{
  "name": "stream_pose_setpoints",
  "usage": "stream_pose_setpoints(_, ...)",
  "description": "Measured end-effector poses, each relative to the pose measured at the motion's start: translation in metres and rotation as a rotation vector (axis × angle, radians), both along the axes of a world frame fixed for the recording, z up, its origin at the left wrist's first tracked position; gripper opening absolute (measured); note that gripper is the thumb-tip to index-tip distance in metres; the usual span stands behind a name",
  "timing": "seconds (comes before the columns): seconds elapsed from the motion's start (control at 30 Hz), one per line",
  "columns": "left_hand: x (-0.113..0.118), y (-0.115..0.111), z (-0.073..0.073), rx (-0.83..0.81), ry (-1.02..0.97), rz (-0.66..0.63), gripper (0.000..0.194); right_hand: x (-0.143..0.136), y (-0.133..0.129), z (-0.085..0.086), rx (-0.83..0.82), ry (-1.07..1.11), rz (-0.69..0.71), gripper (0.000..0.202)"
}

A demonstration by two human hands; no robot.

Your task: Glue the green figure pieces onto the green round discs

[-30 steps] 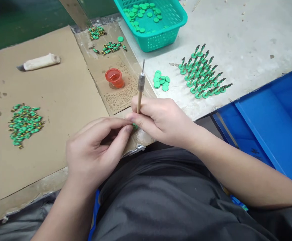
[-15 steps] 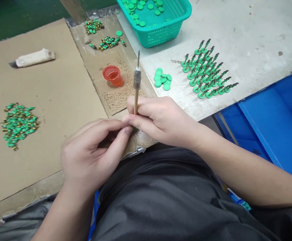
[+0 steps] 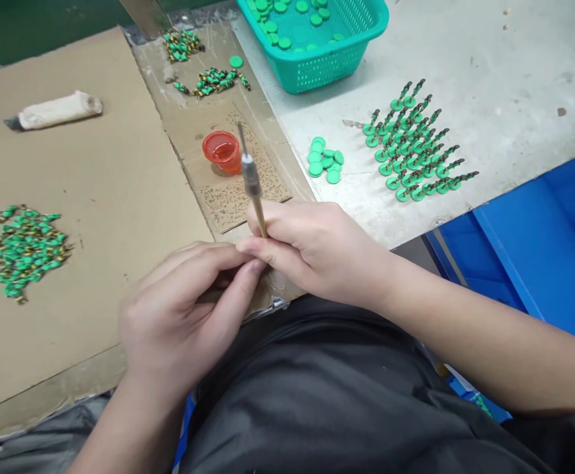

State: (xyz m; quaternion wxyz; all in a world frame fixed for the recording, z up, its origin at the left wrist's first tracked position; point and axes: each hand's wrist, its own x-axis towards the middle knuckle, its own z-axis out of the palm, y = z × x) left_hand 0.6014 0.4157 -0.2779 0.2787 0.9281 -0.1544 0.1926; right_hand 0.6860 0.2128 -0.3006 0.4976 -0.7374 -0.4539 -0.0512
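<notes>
Snugly, the right fingers [image 3: 287, 225] wrap a thin-tipped tool [image 3: 251, 179]; overlap hides whether the curled left fingers [image 3: 218, 257] grip anything.

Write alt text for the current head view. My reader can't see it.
A person's right hand grips a slim tool beside the left hand at a table. Beyond are a red cup and a teal basket holding green discs; at right, small pieces stand on discs, and loose pieces lie heaped at left.

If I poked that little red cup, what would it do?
The red cup would probably tip easily, since its rim is wider than its base. It looks light and thin-walled, and might spill, as liquid seems to be inside.
</notes>
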Motion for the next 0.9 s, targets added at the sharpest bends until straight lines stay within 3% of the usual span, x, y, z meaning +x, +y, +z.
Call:
stream_pose_setpoints(0.13, 0.002, 0.003, -0.001, -0.025, 0.004, -0.031, 0.007, 0.001, 0.004, -0.002, 0.018, 0.060, -0.010, 0.026)
stream_pose_setpoints(0.27, 0.002, 0.005, -0.003, -0.161, 0.075, 0.035, 0.006, -0.004, 0.000, 0.000, 0.096, 0.252, -0.134, 0.033)
stream_pose_setpoints(0.37, 0.000, 0.006, -0.001, -0.408, 0.177, 0.110, 0.006, -0.018, -0.010, 0.005, 0.213, 0.461, -0.250, 0.034)
stream_pose_setpoints(0.43, -0.001, 0.006, 0.006, -0.604, 0.266, 0.124, 0.009, -0.029, -0.017, 0.006, 0.250, 0.566, -0.271, 0.034)
stream_pose_setpoints(0.5, -0.003, 0.007, 0.017, -0.693, 0.308, 0.094, 0.018, -0.038, -0.022, 0.004, 0.253, 0.623, -0.267, 0.035)
stream_pose_setpoints(0.7, -0.017, 0.007, 0.054, -0.792, 0.413, -0.021, 0.044, -0.049, -0.019, -0.008, 0.166, 0.481, -0.301, 0.040)
stream_pose_setpoints(0.9, -0.025, 0.005, 0.067, -0.802, 0.476, -0.122, 0.059, -0.047, -0.013, -0.012, 0.163, 0.427, -0.260, 0.047)
